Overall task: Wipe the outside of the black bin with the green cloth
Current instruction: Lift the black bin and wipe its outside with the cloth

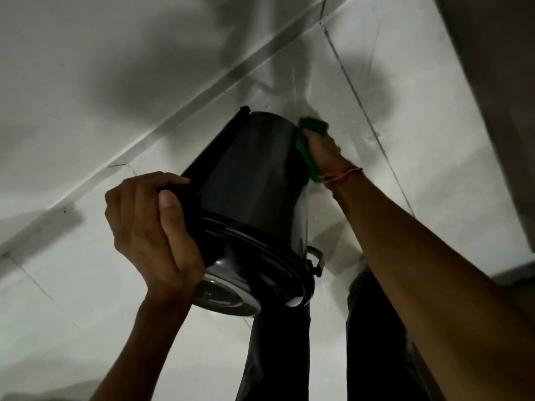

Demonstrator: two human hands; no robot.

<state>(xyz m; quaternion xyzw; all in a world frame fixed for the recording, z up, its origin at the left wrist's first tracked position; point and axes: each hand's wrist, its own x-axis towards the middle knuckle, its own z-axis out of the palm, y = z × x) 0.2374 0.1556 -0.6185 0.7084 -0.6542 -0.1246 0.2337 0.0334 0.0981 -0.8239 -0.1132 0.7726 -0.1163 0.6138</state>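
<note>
The black bin (254,180) is round and held tilted above the floor, its lid end toward me and its base pointing away. My left hand (150,227) grips its left side near the lid rim, thumb on top. My right hand (321,151) presses the green cloth (309,131) against the bin's right side near the base. The cloth bunches above and below that hand; most of it is hidden under my palm. A red thread band circles my right wrist.
White floor tiles (390,111) with dark grout lines lie below. A pale wall (101,68) runs along the left, meeting the floor at a skirting line. My legs in dark trousers (376,328) stand under the bin. A metal handle (315,256) hangs at the bin's rim.
</note>
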